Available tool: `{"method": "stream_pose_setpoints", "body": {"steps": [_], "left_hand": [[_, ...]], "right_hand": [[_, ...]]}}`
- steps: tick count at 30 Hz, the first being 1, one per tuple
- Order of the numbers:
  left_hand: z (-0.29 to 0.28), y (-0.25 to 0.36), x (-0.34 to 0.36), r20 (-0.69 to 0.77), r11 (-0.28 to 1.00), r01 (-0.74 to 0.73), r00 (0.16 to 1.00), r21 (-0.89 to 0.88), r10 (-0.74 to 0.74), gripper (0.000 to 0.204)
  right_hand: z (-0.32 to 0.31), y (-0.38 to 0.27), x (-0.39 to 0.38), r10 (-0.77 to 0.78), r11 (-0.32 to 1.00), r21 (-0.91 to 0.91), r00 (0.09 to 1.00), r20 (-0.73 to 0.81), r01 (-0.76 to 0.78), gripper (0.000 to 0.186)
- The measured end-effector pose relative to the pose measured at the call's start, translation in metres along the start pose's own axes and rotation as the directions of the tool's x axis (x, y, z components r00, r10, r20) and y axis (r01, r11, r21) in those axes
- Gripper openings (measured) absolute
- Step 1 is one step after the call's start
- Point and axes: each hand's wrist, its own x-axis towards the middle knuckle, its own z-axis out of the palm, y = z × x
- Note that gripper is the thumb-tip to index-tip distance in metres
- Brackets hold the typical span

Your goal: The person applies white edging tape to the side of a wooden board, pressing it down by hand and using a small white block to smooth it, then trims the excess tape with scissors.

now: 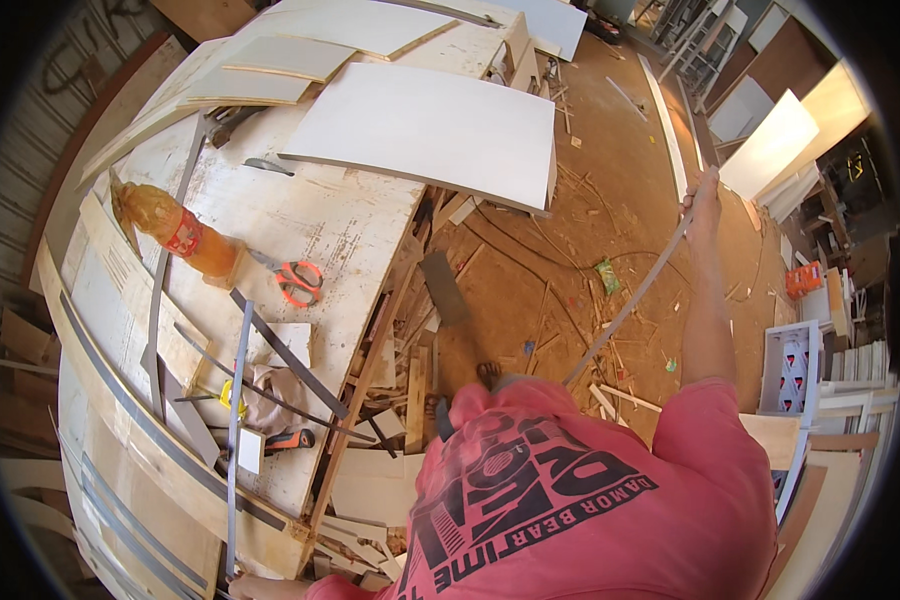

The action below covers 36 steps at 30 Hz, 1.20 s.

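The fingers of the right hand [703, 203] are curled around a long grey strip [625, 304], near its upper end, with the arm stretched well out. From there the strip slants down over the brown floor [610, 240] until the pink shirt [590, 490] hides it. The left hand [258, 588] is at the near end of a pale blue strip [236, 400] (the picture's lower edge cuts it off), so I cannot tell whether its fingers grip. That strip lies across the workbench [345, 235]. Farther along, orange-handled scissors [298, 284] sit just beside an amber bottle [180, 235]; beyond them, a white board [425, 130] overhangs the bench's edge.
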Motion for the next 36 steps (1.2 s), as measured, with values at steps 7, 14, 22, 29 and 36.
{"method": "stream_pose_setpoints", "body": {"steps": [7, 14, 22, 29, 36], "left_hand": [[0.002, -0.04, -0.072, -0.025, 0.979, 0.045, 0.999, 0.2, -0.041, 0.025], [-0.042, -0.045, -0.056, -0.39, 0.984, 0.064, 0.921, 0.165, 0.006, 0.029], [-0.122, 0.2, -0.259, -0.075, 0.59, -0.342, 0.9, -0.732, 0.43, 0.032], [-0.143, 0.418, -0.617, 0.537, 0.468, 0.351, 0.13, -0.811, 0.833, 0.035], [-0.129, 0.461, -0.691, 0.683, 0.578, 0.441, 0.116, -0.686, 0.721, 0.022]], "right_hand": [[0.051, 0.013, -0.033, -0.03, 0.999, -0.02, 0.985, 0.17, 0.034, 0.038], [0.09, 0.024, -0.025, -0.017, 0.969, -0.209, 0.882, 0.47, 0.13, 0.028], [0.142, 0.019, 0.003, -0.018, 0.779, -0.317, 0.525, 0.851, 0.541, 0.03], [0.184, 0.06, 0.024, -0.137, 0.651, 0.152, -0.081, 0.987, 0.744, 0.022], [0.18, 0.067, 0.07, -0.103, 0.711, 0.238, -0.236, 0.966, 0.662, 0.017]]}}
